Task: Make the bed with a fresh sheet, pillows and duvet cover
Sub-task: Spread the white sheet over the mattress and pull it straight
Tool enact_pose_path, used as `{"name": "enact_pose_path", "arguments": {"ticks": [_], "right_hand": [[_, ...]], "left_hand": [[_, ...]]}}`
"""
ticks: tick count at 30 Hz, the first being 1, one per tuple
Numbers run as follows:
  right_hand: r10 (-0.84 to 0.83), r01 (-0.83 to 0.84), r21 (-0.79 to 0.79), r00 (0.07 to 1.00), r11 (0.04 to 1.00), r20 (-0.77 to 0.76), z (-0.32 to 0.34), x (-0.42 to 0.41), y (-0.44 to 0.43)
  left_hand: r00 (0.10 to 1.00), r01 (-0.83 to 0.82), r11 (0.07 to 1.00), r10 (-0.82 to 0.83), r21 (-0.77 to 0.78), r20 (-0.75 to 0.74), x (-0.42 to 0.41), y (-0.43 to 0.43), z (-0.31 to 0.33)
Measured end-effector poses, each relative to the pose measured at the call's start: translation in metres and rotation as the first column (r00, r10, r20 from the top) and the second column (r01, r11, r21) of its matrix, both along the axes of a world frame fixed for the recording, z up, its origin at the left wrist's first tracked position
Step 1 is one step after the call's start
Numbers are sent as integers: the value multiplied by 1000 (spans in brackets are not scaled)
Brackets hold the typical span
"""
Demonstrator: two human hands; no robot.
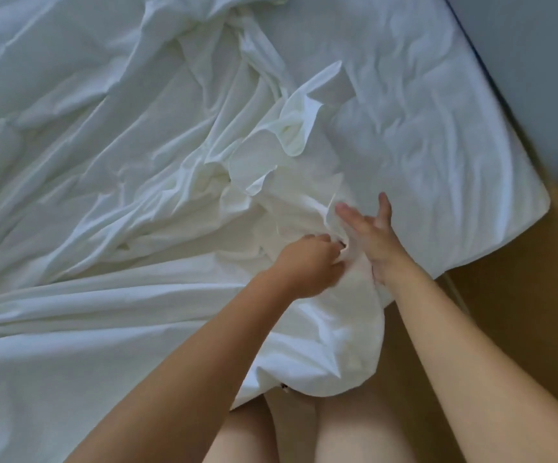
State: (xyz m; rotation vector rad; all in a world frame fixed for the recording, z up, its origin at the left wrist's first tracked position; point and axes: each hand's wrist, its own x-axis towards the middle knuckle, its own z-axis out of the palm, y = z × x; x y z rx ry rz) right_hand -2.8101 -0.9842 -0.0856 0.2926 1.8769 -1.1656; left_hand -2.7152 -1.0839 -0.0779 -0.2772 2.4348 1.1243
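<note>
From the head camera, a bed point(454, 105) filled most of the view, its mattress covered in wrinkled white fabric right out to the rounded corner at the right. A loose white cloth point(157, 168) lay crumpled over the left and middle of the bed. Its long creases ran from the far edge toward the near edge. Whether this was the sheet or the duvet cover could not be told. Part of it was bunched into a heap near the near edge, not far from the right corner, with a raised flap point(296, 128) curling up just beyond the heap. A rounded lump of the same cloth hung over the near edge, in front of the person's bare legs point(354, 426).

The left hand point(311, 259) was at the heap, and its grip was closed tight, with the fingers curled into a fold of the loose white cloth. The right hand point(369, 228) was just beside it on the right. Its grip was wide, with the fingers straight and spread and the palm turned toward the bunched fabric. The fingertips touched the edge of a fold. Both forearms reached in from the near side.

A wooden floor point(521, 322) showed beyond the right corner, and a pale wall point(538, 68) ran along the bed's right edge.
</note>
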Motion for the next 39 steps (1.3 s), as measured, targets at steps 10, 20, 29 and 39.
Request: {"name": "enact_pose_path", "arguments": {"ticks": [10, 20, 29, 39], "right_hand": [[198, -199, 8, 965, 980, -174, -28, -48, -56], [-237, 242, -46, 870, 969, -433, 29, -217, 140], [420, -220, 397, 732, 891, -537, -4, -264, 240], [705, -601, 368, 603, 710, -373, -24, -226, 155]], "left_hand": [[185, -982, 179, 975, 60, 123, -19, -13, -14], [339, -890, 188, 883, 416, 325, -250, 148, 1], [699, -703, 488, 606, 517, 379, -306, 266, 5], [661, -741, 665, 746, -87, 77, -197, 113, -32]]}}
